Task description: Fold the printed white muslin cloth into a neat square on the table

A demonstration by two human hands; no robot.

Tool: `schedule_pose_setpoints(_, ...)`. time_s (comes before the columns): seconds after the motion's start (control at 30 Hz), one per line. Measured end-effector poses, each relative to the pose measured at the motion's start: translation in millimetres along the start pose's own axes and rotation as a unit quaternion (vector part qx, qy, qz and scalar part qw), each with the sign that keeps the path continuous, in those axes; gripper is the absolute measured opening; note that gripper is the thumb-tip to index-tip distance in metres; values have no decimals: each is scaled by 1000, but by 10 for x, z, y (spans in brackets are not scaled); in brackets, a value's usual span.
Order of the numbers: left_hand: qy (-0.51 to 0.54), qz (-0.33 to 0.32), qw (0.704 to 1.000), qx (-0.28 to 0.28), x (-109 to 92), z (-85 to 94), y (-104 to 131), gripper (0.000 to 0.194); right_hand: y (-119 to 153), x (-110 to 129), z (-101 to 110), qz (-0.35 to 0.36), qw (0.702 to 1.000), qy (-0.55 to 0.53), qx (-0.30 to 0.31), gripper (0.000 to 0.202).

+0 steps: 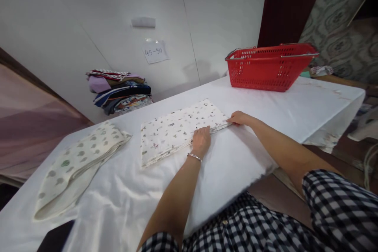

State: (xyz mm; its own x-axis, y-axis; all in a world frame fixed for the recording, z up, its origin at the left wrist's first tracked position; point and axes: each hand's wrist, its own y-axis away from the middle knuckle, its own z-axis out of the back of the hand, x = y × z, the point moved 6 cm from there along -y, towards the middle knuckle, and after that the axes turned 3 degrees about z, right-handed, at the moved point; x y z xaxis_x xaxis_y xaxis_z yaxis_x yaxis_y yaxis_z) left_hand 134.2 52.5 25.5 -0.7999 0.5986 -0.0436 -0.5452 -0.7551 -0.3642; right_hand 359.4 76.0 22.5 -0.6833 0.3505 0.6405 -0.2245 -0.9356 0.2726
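Note:
A white cloth with small printed figures [177, 128] lies folded in several layers as a long rectangle on the white-covered table. My left hand [202, 139], with a silver bracelet at its wrist, has its fingers closed over the near edge of that cloth, right of its middle. At the cloth's right corner my right hand [238, 118] pinches the layers between thumb and fingers. Another folded cloth, cream with grey-green dots [85, 153], rests to the left, its near end curled over.
A red plastic basket [265, 69] stands at the back right of the table [254, 102]. Folded fabrics [121, 90] are stacked by the wall behind the table's far edge. A dark flat object [56, 238] lies at the near left. Paper marked 45-50 [156, 52] hangs on the wall.

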Motion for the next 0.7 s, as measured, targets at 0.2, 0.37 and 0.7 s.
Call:
schedule_pose_setpoints(0.2,-1,0,1000,7,-15,-8,-5,32,-60,65,37,-1,999,10,-34,26)
schedule_pose_setpoints(0.37,7,0,1000,8,-21,-3,-4,31,-49,31,-13,-39,998,48,-15,36)
schedule_pose_setpoints(0.7,20,-2,1000,4,-24,-40,-12,30,-85,84,6,-40,997,58,-12,35)
